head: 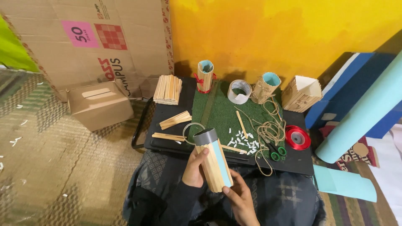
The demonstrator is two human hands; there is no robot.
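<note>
Left hand [194, 168] fingers curled around stick-clad tube [213, 161]; right hand [240, 196] thumb touches tube base, other fingers hidden.

Against the wall at my far left leans a large flattened brown cardboard box [125, 46], printed in red and grey, with a pink square label [79, 34] and a red checkered square [110, 36] beside it near the top. In front of it on the mat sits a small closed brown carton [100, 104].
</note>
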